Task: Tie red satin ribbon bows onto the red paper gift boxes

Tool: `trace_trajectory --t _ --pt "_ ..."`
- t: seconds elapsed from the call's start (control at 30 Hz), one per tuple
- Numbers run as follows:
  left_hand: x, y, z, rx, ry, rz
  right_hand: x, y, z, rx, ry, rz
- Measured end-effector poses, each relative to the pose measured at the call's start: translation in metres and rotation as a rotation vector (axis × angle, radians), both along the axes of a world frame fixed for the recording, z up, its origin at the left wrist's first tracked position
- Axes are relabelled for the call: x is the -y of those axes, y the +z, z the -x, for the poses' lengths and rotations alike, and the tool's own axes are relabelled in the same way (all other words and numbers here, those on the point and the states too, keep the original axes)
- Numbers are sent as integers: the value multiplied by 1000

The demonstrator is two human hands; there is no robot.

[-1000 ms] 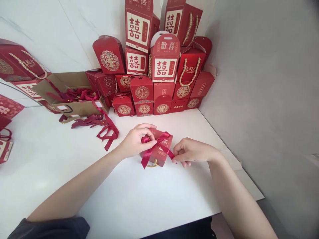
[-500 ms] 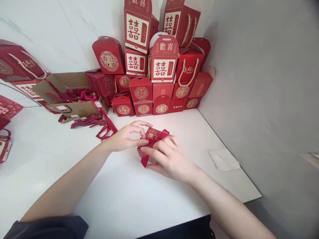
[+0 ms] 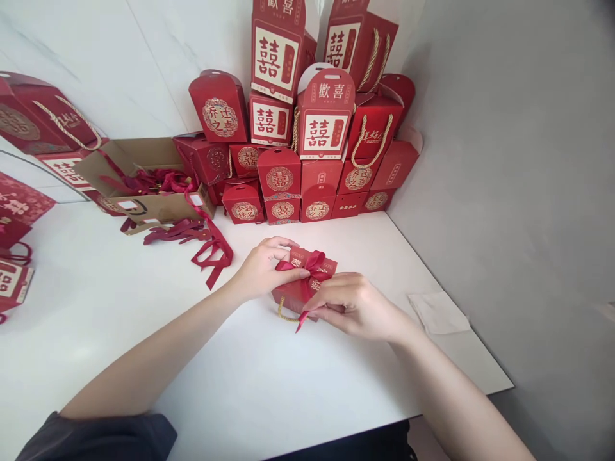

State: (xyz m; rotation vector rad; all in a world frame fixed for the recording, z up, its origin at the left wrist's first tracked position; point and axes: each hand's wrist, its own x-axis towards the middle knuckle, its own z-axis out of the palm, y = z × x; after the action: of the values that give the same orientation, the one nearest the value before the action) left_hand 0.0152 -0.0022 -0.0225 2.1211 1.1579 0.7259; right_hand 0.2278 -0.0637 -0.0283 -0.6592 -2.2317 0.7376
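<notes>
A small red gift box (image 3: 293,294) stands on the white table between my hands. It has pale characters on top and a gold rope handle (image 3: 287,312) on its near side. Across its top lies a bow of red satin ribbon (image 3: 316,262). My left hand (image 3: 262,267) comes from the left, thumb pressed on the bow near its knot, fingers curled at the box's far side. Low at the near right, my right hand (image 3: 360,307) pinches a ribbon tail (image 3: 302,320) between thumb and fingers. That hand hides the box's right side.
Stacked red gift boxes (image 3: 278,179) line the wall behind. A brown cardboard carton (image 3: 177,208) with dark red ribbons stands at the back left, with loose ribbon (image 3: 214,253) before it. A white cloth or tissue (image 3: 439,312) lies at right, near the grey wall.
My right hand has moved off the top of the bow, right and towards me, drawing the ribbon tail along. The bow and rope handle now show. My left thumb has moved onto the knot.
</notes>
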Motion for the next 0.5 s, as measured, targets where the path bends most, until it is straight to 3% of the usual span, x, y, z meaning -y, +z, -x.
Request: trace_trajectory --t 0.17,0.27,0.3,0.37,0.43,0.5 --pt "-1 0 0 -22 -12 11 2 8 -10 93 111 165" --pt "0 2 0 -13 -29 30 0 14 -18 -6 197 258" --pt "1 4 0 -17 -38 41 -2 15 -21 -69 143 249" --pt "3 7 0 -37 -58 66 -6 15 -24 -143 -106 150" --pt "4 10 1 -58 -73 73 -11 10 -24 -86 -355 2" --pt "5 12 1 -76 -76 57 -15 5 -20 55 -451 -118"
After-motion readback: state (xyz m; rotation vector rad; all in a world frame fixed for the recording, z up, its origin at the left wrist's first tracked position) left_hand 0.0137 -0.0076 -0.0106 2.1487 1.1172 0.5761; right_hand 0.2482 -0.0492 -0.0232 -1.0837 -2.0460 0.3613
